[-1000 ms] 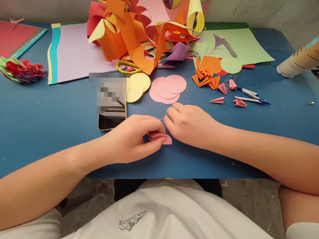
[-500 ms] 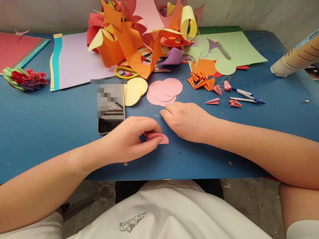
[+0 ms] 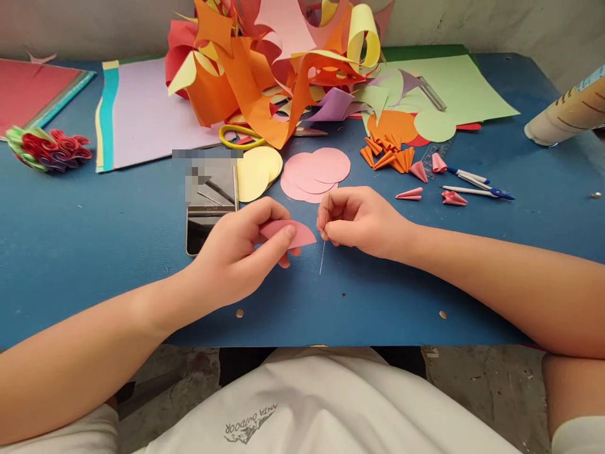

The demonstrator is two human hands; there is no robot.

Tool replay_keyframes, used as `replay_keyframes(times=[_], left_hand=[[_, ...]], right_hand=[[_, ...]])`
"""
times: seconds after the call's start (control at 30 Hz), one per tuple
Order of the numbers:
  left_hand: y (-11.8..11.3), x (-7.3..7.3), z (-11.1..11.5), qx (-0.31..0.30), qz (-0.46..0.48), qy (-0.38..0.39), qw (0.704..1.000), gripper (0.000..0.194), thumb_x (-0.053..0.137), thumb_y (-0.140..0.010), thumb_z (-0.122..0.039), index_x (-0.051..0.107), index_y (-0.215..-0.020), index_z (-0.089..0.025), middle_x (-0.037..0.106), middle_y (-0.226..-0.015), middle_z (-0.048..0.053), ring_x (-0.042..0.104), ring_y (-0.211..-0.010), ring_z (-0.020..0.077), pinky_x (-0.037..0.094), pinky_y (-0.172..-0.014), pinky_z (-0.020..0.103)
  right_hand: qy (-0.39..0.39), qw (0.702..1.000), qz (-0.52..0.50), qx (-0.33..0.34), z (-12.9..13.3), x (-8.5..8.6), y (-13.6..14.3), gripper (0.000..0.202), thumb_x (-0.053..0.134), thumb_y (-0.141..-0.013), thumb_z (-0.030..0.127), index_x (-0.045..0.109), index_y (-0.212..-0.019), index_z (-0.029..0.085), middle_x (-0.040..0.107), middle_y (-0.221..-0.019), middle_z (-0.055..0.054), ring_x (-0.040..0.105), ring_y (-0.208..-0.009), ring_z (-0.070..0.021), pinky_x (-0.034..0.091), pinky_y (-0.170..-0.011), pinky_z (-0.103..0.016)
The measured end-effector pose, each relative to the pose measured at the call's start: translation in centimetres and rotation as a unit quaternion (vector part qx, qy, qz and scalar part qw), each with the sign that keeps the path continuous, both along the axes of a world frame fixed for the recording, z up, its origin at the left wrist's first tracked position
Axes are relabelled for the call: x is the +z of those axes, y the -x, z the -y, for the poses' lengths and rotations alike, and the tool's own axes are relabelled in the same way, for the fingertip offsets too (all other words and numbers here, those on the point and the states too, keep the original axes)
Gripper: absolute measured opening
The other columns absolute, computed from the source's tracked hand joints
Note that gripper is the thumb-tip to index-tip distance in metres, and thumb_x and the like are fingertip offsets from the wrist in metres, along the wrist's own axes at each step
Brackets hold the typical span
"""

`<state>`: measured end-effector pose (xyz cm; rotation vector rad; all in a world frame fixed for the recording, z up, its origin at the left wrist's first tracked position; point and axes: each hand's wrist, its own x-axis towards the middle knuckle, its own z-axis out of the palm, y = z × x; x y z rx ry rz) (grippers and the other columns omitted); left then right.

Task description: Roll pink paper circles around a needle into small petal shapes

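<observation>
Between the thumb and fingers of my left hand [image 3: 250,249] is a pink paper circle folded in half [image 3: 299,234], its rounded side up. My right hand [image 3: 362,217] pinches a thin, needle-like wire [image 3: 322,257] that points down toward the table. The wire and the folded paper are a small gap apart. Just beyond my hands lie overlapping pink paper circles [image 3: 316,173], and to their left a stack of yellow paper circles [image 3: 254,174]. Rolled pink paper cones [image 3: 409,194] and a cluster of orange paper cones [image 3: 390,153] rest to the right.
A phone [image 3: 208,230] lies left of the yellow circles. Yellow-handled scissors [image 3: 242,144] sit under a tall heap of paper offcuts [image 3: 246,75]. A compass [image 3: 486,192], green sheets [image 3: 477,88], a tube-shaped bottle [image 3: 562,120] and a paper flower bunch [image 3: 50,150] surround the blue tabletop [image 3: 118,233].
My left hand has risen with the folded pink paper, showing more of it. My right hand, earlier low near the pink circles, has turned and now holds the thin wire up.
</observation>
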<state>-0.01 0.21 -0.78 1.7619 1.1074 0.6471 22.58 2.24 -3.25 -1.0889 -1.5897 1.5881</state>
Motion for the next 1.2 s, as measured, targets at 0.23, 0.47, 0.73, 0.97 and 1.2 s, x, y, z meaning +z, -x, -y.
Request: replay_keyframes(times=[0.23, 0.47, 0.73, 0.97, 1.2], left_hand=[[-0.3, -0.6, -0.3, -0.013, -0.040, 0.011, 0.999, 0.018, 0.066, -0.094, -0.024, 0.062, -0.111, -0.021, 0.077, -0.079, -0.002, 0.076, -0.065, 0.0140, 0.062, -0.064, 0.023], [-0.3, -0.5, -0.3, -0.067, -0.041, -0.009, 0.997, 0.022, 0.068, -0.093, -0.025, 0.061, -0.114, -0.021, 0.078, -0.084, 0.000, 0.079, -0.072, 0.0159, 0.065, -0.066, 0.025], [-0.2, -0.3, 0.0, -0.055, -0.017, -0.031, 0.998, 0.022, 0.071, -0.093, -0.023, 0.062, -0.113, -0.021, 0.078, -0.089, 0.000, 0.079, -0.078, 0.0159, 0.065, -0.070, 0.026], [-0.3, -0.1, 0.2, -0.028, 0.013, -0.038, 0.999, 0.023, 0.071, -0.091, -0.020, 0.062, -0.112, -0.021, 0.076, -0.086, 0.000, 0.078, -0.078, 0.0161, 0.065, -0.071, 0.028], [-0.1, -0.1, 0.2, -0.037, -0.007, -0.050, 0.998, 0.021, 0.069, -0.093, -0.022, 0.061, -0.112, -0.023, 0.077, -0.088, 0.003, 0.077, -0.078, 0.0183, 0.064, -0.066, 0.030]], right_hand=[[-0.019, 0.988, -0.147, -0.047, 0.8, -1.2, -0.1, 0.010, 0.064, -0.070, 0.008, 0.065, -0.077, 0.015, 0.067, -0.065, 0.002, 0.061, -0.057, -0.0105, 0.046, -0.048, -0.020], [-0.008, 0.982, -0.183, -0.044, 0.4, -1.5, -0.2, 0.012, 0.069, -0.073, 0.006, 0.066, -0.082, 0.013, 0.072, -0.070, 0.000, 0.063, -0.059, -0.0100, 0.048, -0.046, -0.018], [-0.018, 0.984, -0.167, -0.054, 0.3, -1.5, -0.3, 0.009, 0.073, -0.078, 0.010, 0.066, -0.084, 0.013, 0.070, -0.071, 0.001, 0.060, -0.054, -0.0082, 0.050, -0.046, -0.019], [-0.023, 0.986, -0.161, -0.039, 0.7, -1.3, -0.3, 0.011, 0.076, -0.084, 0.020, 0.067, -0.084, 0.014, 0.069, -0.072, -0.001, 0.063, -0.061, -0.0107, 0.051, -0.051, -0.020], [-0.032, 0.987, -0.159, -0.022, 1.1, -1.3, -0.2, 0.011, 0.076, -0.087, 0.020, 0.067, -0.086, 0.014, 0.068, -0.073, -0.001, 0.061, -0.064, -0.0109, 0.049, -0.055, -0.021]])
